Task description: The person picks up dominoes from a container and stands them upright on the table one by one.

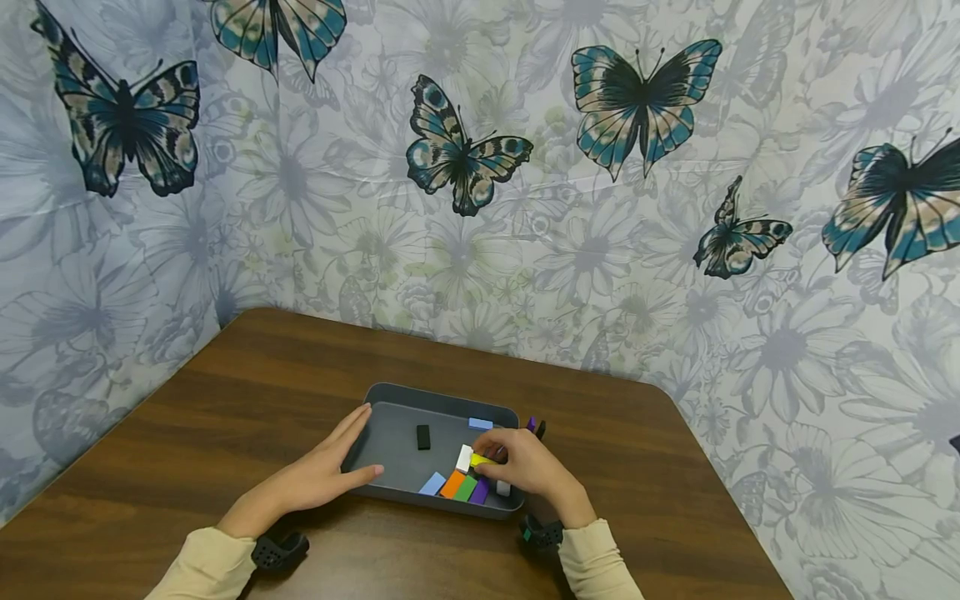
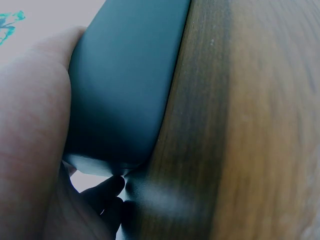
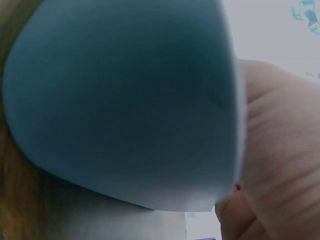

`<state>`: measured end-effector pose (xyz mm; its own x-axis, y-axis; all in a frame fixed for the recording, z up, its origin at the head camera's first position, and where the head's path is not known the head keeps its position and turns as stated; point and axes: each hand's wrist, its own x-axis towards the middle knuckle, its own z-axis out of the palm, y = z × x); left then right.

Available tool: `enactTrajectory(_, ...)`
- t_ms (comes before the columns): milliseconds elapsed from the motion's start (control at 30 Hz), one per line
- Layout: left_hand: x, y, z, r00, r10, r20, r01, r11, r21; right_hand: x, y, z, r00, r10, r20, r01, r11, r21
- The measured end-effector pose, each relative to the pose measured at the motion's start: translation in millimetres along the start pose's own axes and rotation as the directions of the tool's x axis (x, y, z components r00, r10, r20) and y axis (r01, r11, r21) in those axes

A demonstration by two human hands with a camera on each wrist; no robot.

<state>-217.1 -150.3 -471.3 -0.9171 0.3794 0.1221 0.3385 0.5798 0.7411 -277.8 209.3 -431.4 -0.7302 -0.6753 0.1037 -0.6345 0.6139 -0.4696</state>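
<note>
A shallow grey tray (image 1: 393,458) lies on the table with small coloured blocks in it. My right hand (image 1: 534,465) reaches over its right side and pinches a yellow block (image 1: 477,460) between thumb and fingers. Close by are a white block (image 1: 464,457), an orange block (image 1: 452,484), a green block (image 1: 466,488), a purple block (image 1: 479,492) and a light blue block (image 1: 432,484). My left hand (image 1: 318,477) rests at the tray's left end, fingers straight along the rim and thumb over the near edge. The tray wall (image 2: 125,75) fills much of the left wrist view.
A black block (image 1: 423,437) lies alone mid-tray, and another light blue block (image 1: 481,424) is by the far wall. Past the right rim, a purple piece (image 1: 532,423) and a black piece (image 1: 541,430) show. The brown wooden table (image 1: 315,358) ends at a butterfly-patterned wall covering (image 1: 480,275).
</note>
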Motion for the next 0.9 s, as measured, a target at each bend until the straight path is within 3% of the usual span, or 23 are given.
enactTrajectory(900,2.5,-2.0,2.2,1.0,0.0,0.002,0.0,1.0,-0.004,-2.5,0.6,-9.3,0.997,-0.056,-0.057,0.059,0.997,0.054)
